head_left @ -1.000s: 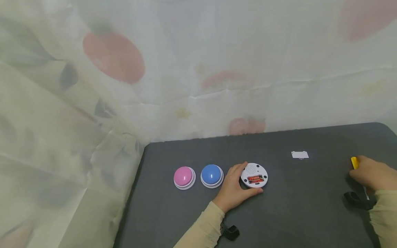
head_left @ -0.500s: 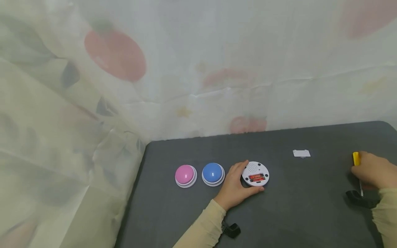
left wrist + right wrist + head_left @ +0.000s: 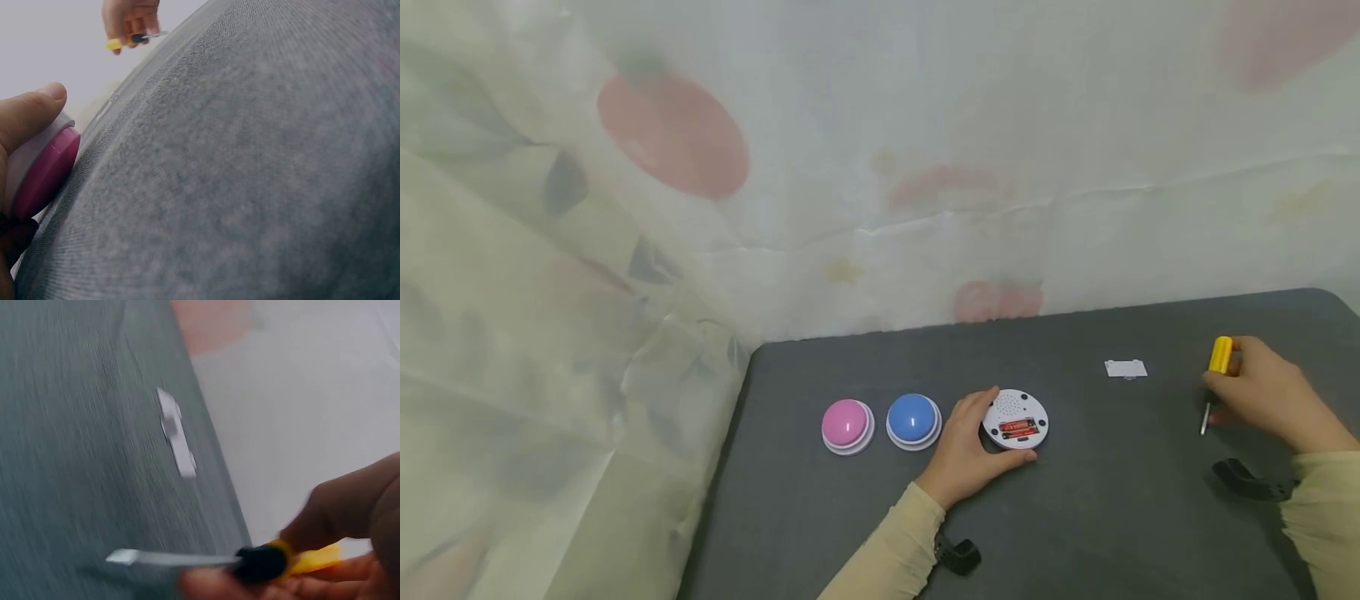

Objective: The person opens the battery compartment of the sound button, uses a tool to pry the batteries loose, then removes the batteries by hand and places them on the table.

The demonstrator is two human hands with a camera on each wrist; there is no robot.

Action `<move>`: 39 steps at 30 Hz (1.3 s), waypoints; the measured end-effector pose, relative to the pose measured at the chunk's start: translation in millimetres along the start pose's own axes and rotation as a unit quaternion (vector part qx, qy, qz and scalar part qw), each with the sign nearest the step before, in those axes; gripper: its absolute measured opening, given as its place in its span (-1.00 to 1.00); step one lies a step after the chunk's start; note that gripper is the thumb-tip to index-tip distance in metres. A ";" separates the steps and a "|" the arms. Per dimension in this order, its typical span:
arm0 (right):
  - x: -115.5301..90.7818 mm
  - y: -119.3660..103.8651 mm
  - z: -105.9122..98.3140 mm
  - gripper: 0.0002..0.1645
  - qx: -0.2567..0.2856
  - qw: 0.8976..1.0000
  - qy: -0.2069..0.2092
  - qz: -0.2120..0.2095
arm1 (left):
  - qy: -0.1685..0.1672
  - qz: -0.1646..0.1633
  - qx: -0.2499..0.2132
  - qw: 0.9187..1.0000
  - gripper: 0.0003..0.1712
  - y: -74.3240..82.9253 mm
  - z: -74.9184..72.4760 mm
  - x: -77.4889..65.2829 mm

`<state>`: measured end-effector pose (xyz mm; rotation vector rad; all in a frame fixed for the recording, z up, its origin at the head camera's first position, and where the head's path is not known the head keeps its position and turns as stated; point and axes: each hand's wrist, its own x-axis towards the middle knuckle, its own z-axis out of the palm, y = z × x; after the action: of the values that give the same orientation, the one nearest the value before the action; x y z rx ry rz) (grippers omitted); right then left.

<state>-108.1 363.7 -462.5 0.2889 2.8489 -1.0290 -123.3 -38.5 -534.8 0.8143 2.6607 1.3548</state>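
My left hand grips a round white push-button by its sides, thumb at the near edge. It lies upside down, with red batteries showing in its uncovered compartment. Its magenta dome faces the table in the left wrist view. Over at the right, my right hand holds a screwdriver by its yellow handle. The metal shaft points down toward the table in the head view. Between the hands, farther back, lies a small white battery cover.
A pink button and a blue button stand dome up, left of my left hand. The dark grey table ends at the back against a printed cloth. Black wrist-camera mounts hang under both wrists.
My right hand has moved left with the screwdriver, lifting it so its handle and shaft now show more fully. The left hand and the upside-down button stay in place.
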 end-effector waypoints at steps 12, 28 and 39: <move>-5.2 -34.8 26.3 -0.29 0.259 0.962 0.051 -0.065 | -0.001 -0.004 0.003 1.000 0.19 -1.0 -1.4 -2.4; -17.5 -76.6 77.4 -0.57 0.473 0.824 0.104 -0.296 | 0.002 0.000 0.007 1.000 0.19 -0.6 -2.3 -3.6; -28.7 -93.4 106.3 -0.47 0.410 0.839 0.098 -0.343 | 0.010 0.010 0.011 1.000 0.19 -0.9 -0.2 -1.8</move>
<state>-96.7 221.0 -481.4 -0.6840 2.4819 -2.4500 -122.2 -39.9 -535.7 0.8379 2.6943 1.3475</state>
